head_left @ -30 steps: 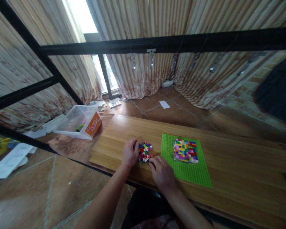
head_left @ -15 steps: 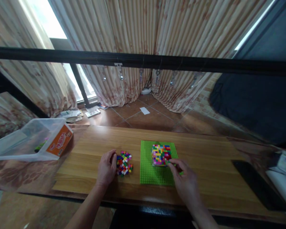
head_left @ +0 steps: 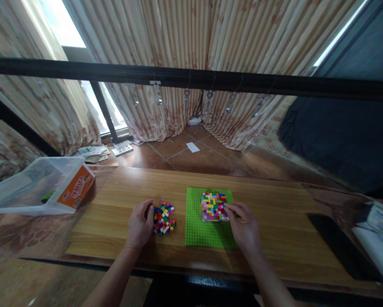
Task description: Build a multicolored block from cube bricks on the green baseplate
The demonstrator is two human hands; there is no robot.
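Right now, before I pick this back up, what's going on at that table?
A person is working with small colored bricks on a wooden tabletop. The right hand has its fingertips at the right side of a multicolored brick block, which stands on a green baseplate; whether its grip holds a brick is too small to tell. The left hand rests curled beside a pile of loose bricks, left of the baseplate.

pale striped curtains with reddish blotches hang along the far side. bright daylight fills a window at far left. a black rail crosses beyond the wooden worktop; brown tiled floor lies farther back.
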